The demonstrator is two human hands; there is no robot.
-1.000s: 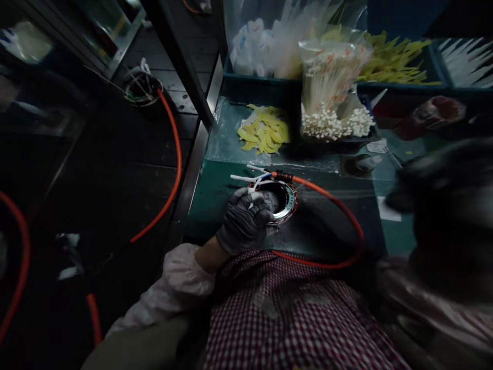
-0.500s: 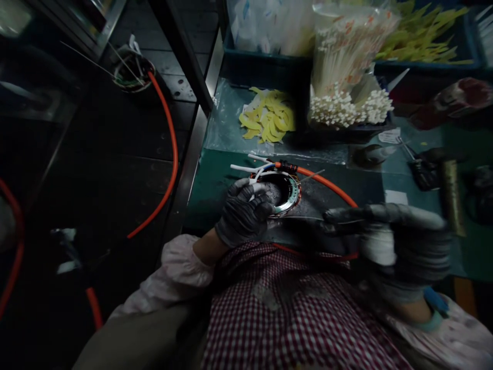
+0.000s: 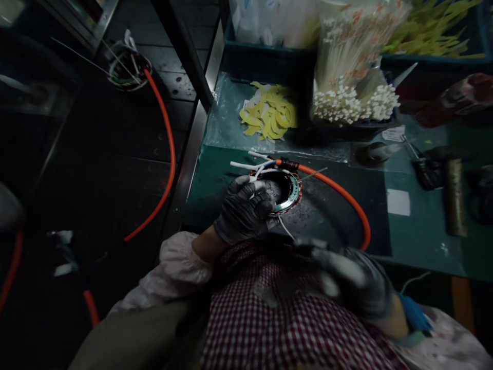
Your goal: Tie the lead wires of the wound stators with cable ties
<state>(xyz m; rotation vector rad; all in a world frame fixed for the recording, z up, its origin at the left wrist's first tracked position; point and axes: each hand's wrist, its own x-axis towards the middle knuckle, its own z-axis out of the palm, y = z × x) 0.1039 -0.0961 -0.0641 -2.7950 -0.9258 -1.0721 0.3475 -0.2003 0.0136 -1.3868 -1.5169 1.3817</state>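
Observation:
A ring-shaped motor stator (image 3: 295, 194) sits on the bench before me, with copper-coloured windings and a green rim. My left hand (image 3: 243, 209), in a dark striped glove, grips its left side, the fingertips over the edge. White sleeved leads (image 3: 242, 166) and an orange sleeved cable (image 3: 335, 186) leave its top. From its lower edge a thin white cord (image 3: 285, 227) curves to the fingers of my right hand (image 3: 352, 277). That hand is gloved, has white wrapping on its fingers, and is blurred; its fingers appear closed on the cord.
Yellow curved slips (image 3: 269, 114) lie on clear plastic behind the stator. Bundled white sticks (image 3: 352, 105) stand in a dark bin. Pliers-like tools (image 3: 429, 172) and a bottle (image 3: 381, 150) are at right. Another wound stator (image 3: 129, 69) with an orange cable stands at the far left.
My right hand has moved left and down, closer to the stator and my apron. The white cord, nearly straight before, now hangs in a curve. My left hand keeps its hold.

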